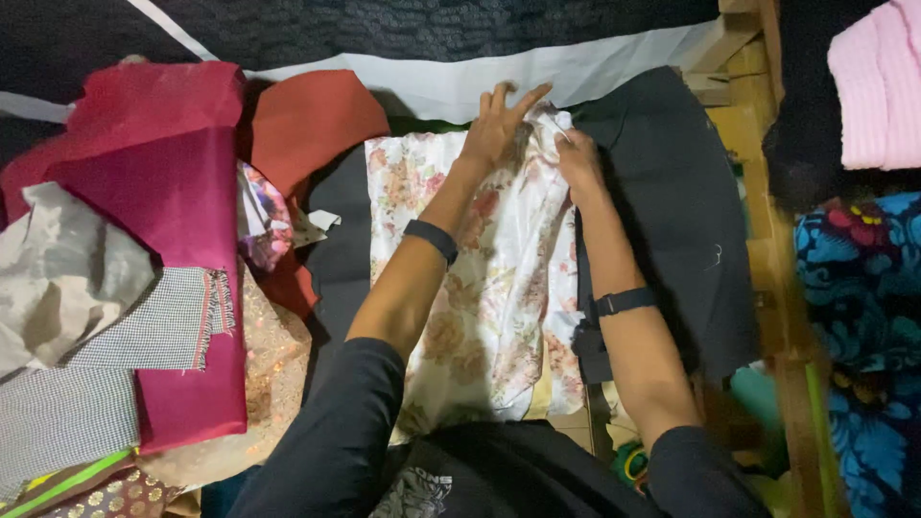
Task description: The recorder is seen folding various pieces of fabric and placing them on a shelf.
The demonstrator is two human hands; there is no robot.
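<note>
A white cloth with a pink and tan flower print (499, 288) lies spread in front of me, over dark fabric. My left hand (497, 123) rests on its far edge with the fingers stretched out and pressing down. My right hand (578, 158) sits just to the right of it and pinches a fold at the cloth's far right corner. A dark band circles each wrist, and both arms wear dark sleeves.
A heap of cloth pieces lies at the left: magenta satin (173, 201), red fabric (307, 115), grey cloth (58, 269), checked fabric (106, 364). Black fabric (672, 211) lies right of the floral cloth. A wooden frame (767, 192) runs along the right, with pink knit (878, 86) and blue floral fabric (863, 317) beyond it.
</note>
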